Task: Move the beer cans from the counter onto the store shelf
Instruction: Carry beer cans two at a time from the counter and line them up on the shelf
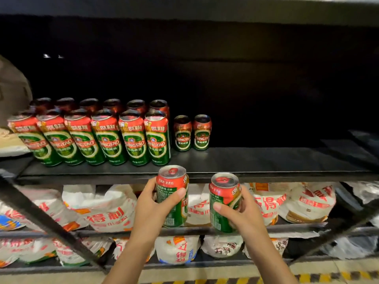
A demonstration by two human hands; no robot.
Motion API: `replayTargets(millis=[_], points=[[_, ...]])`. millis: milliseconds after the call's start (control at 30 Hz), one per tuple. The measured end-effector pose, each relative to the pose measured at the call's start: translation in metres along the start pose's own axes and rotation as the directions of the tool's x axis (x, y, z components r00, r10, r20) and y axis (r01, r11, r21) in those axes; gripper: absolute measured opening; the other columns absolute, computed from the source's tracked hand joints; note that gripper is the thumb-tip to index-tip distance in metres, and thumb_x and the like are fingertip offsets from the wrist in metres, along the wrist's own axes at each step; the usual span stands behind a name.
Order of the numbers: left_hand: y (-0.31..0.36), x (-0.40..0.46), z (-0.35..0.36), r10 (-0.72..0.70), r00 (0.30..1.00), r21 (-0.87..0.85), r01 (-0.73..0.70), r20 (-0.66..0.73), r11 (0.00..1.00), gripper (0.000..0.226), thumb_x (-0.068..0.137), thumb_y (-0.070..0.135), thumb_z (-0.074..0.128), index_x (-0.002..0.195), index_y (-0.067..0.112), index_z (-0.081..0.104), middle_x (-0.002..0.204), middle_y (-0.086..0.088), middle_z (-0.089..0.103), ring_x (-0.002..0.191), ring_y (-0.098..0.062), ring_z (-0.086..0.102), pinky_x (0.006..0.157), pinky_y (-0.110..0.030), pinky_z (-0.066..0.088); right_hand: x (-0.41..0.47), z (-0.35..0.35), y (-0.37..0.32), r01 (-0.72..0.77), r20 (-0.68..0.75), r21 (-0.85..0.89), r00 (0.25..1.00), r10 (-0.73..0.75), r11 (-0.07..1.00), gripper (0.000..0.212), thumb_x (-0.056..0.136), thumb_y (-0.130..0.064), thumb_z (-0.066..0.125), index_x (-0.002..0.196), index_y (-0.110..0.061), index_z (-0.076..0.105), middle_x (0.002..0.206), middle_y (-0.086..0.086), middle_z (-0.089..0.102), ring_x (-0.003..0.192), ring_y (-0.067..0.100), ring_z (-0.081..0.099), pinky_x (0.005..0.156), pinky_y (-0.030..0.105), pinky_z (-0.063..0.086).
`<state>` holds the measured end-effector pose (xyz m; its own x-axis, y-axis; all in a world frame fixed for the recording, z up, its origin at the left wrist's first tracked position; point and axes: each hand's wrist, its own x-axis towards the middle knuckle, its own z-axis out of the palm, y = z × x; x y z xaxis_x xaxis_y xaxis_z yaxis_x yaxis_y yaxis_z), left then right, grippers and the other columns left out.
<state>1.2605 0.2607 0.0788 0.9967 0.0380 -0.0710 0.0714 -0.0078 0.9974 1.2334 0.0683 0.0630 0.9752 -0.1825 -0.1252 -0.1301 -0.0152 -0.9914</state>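
Beer cans are the subject: green bodies, a red band round the top, silver lids with red pull tabs, and a white-edged oval badge reading TSINGTAO. Ordered by size, the shelf (266, 160) comes first, a dark flat board with a dark back wall and another dark board overhead. Its right half is bare.

On the left half of the shelf stand the tall cans (102, 138), two rows of six, upright and touching side to side; the back row is largely hidden by the front row. Just right of them, set further back, stand two short cans (192, 133), upright and side by side.

Below the shelf, white bags (106, 210) with red and orange print lie packed on two lower tiers.

Two more short cans are held in front of the shelf edge, below the board level and not on it. The left hand (155, 203) grips the left can (173, 196) round its middle, thumb across the front, fingers behind. The right hand (244, 212) grips the right can (224, 201) in the same manner, thumb on the near face. Both held cans are near upright, tops tilted slightly towards the camera, and are apart from each other.

A yellow and black striped strip (328, 276) runs along the floor at the lower right.
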Motion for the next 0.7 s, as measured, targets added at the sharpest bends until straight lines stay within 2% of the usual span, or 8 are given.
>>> replayTargets(millis=[67,167,300,367,433,500,600,700], points=[[0.003,0.022,0.0,0.011,1.0,0.009,-0.011,0.012,1.0,0.046,0.057,0.042,0.074,0.1,0.035,0.061,0.093,0.014,0.07,0.084,0.003,0.065,0.071,-0.02,0.048,0.021,0.007,-0.003,0.012,-0.005,-0.009,1.0,-0.012,1.0,0.046,0.071,-0.013,0.079,0.106,-0.031,0.056,0.093,-0.012,0.068,0.084,-0.002,0.065,0.066,0.015,0.049],[0.007,0.049,0.001,0.025,1.0,0.015,-0.026,0.018,1.0,0.048,0.054,0.041,0.074,0.099,0.034,0.061,0.091,0.014,0.071,0.083,0.003,0.064,0.073,-0.022,0.047,0.046,0.014,-0.006,0.023,-0.004,-0.022,1.0,-0.023,0.999,0.049,0.069,-0.015,0.083,0.108,-0.03,0.057,0.098,-0.008,0.069,0.086,0.0,0.065,0.073,0.022,0.049],[0.006,0.076,0.005,0.021,1.0,0.001,-0.021,0.017,1.0,0.057,0.05,0.038,0.084,0.102,0.031,0.061,0.097,0.009,0.07,0.087,0.0,0.065,0.077,-0.023,0.048,0.075,0.016,-0.009,0.035,-0.024,-0.004,0.999,-0.035,0.999,0.064,0.051,-0.038,0.081,0.11,-0.026,0.057,0.099,-0.004,0.069,0.09,0.006,0.066,0.076,0.025,0.051],[0.004,0.087,0.009,0.031,0.999,0.008,-0.031,0.009,0.999,0.057,0.05,0.036,0.085,0.102,0.033,0.06,0.098,0.01,0.07,0.088,0.0,0.065,0.074,-0.018,0.048,0.089,0.016,-0.013,0.048,-0.023,0.003,0.999,-0.048,0.999,0.07,0.047,-0.044,0.083,0.109,-0.025,0.057,0.101,-0.002,0.069,0.094,0.01,0.066,0.079,0.028,0.052],[0.003,0.096,0.014,0.039,0.999,0.003,-0.039,0.002,0.999,0.057,0.054,0.033,0.081,0.106,0.034,0.059,0.102,0.011,0.068,0.091,0.002,0.063,0.072,-0.014,0.05,0.104,0.015,-0.015,0.059,-0.023,0.008,0.998,-0.059,0.998,0.06,0.058,-0.032,0.088,0.108,-0.028,0.055,0.102,-0.003,0.067,0.091,0.005,0.065,0.078,0.027,0.05],[0.002,0.104,0.02,0.05,0.999,0.005,-0.05,0.005,0.999,0.062,0.056,0.033,0.085,0.112,0.035,0.057,0.108,0.012,0.067,0.098,0.002,0.062,0.078,-0.014,0.05,0.117,0.016,-0.017,0.075,-0.018,0.012,0.997,-0.074,0.997,0.053,0.066,-0.023,0.085,0.107,-0.03,0.053,0.102,-0.005,0.066,0.088,0.001,0.065,0.076,0.025,0.049],[0.001,0.112,0.031,0.082,0.997,0.052,-0.082,0.005,0.995,0.061,0.053,0.041,0.081,0.109,0.041,0.057,0.104,0.018,0.067,0.097,0.009,0.059,0.078,-0.008,0.046,0.132,0.014,-0.015,0.077,-0.006,-0.018,0.997,-0.078,0.997,0.063,0.057,-0.034,0.08,0.113,-0.03,0.051,0.106,-0.006,0.065,0.093,0.004,0.064,0.077,0.025,0.05],[0.0,0.118,0.042,0.112,0.993,0.119,-0.108,-0.027,0.987,0.057,0.056,0.046,0.082,0.106,0.047,0.056,0.103,0.025,0.066,0.099,0.012,0.056,0.083,-0.013,0.043,0.143,0.012,-0.015,0.091,0.022,-0.021,0.996,-0.091,0.996,0.068,0.062,-0.031,0.086,0.119,-0.03,0.049,0.11,-0.009,0.064,0.096,0.001,0.063,0.079,0.023,0.049]])
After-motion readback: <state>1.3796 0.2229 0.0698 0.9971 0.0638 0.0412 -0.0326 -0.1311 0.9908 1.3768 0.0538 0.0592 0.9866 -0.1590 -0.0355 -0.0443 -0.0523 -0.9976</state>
